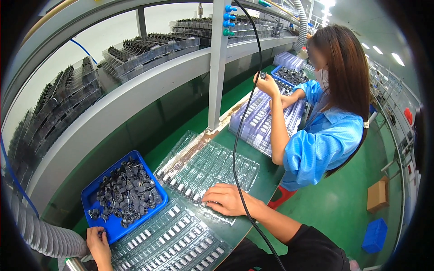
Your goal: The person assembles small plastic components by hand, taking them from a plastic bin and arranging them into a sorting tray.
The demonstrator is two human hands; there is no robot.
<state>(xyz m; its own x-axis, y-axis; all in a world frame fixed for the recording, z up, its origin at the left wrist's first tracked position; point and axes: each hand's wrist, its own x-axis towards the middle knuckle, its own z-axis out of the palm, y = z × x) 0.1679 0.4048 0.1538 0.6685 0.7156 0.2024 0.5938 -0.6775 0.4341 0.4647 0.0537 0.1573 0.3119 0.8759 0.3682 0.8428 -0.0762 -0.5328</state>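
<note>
Thin black cable (234, 156) hangs before right forearm (282, 224); right hand (226, 199) curls, palm down, over row of small black-and-white blocks (181, 187) in clear compartmented plastic tray (228, 162); cannot tell whether fingers grip one; left hand (98, 246), well apart from right, bends at near corner of rectangular blue plastic bin (112, 231) heaped with small black pronged parts (129, 192); its hold cannot be told; second clear tray (155, 224), partly filled, lies beside bin.

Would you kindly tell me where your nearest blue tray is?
In the head view, the blue tray is lower left, by the left hand and a clear tray.
</note>
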